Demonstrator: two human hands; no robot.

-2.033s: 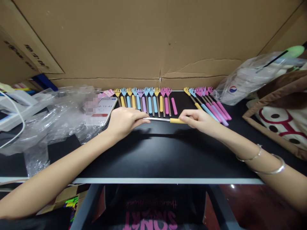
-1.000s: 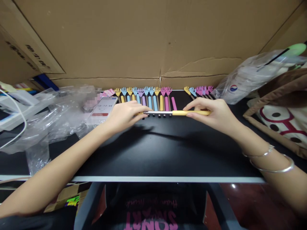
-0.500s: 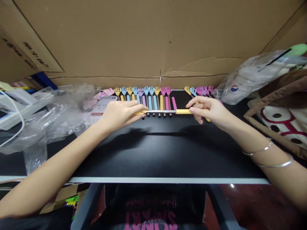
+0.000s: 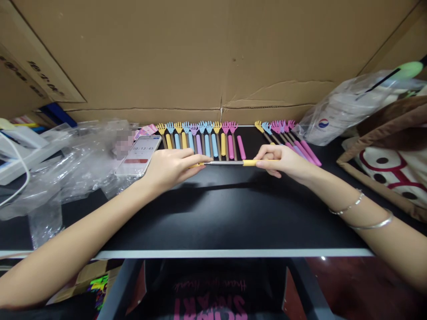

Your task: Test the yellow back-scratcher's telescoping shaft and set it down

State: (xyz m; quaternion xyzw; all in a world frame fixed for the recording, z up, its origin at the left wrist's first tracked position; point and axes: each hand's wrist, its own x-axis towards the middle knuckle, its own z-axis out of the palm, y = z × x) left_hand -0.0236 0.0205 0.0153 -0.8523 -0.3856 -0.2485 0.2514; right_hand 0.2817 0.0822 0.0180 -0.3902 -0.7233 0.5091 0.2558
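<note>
Between my hands a back scratcher (image 4: 225,163) is held level, with a metal rod and yellow ends. My left hand (image 4: 173,168) pinches its yellow left end, mostly covered by the fingers. My right hand (image 4: 280,161) grips the yellow handle on the right, thumb and fingers closed around it. Just behind lies a row of loose handles and claw-topped rods, among them a yellow handle (image 4: 223,144) and a pink handle (image 4: 241,147). More back scratchers with handles fitted, such as a pink one (image 4: 310,153), lie beyond my right hand.
A phone with a running timer (image 4: 139,153) lies left of the row, beside crumpled clear plastic bags (image 4: 90,164). At right stand a bagged cup (image 4: 343,113) and a brown-edged fabric bag (image 4: 376,151). A cardboard wall (image 4: 200,58) closes off the back of the black table (image 4: 227,222).
Both hands have come slightly nearer with the back scratcher. The right hand has moved a little left, and its fingers have closed around the handle. Less rod shows between the hands.
</note>
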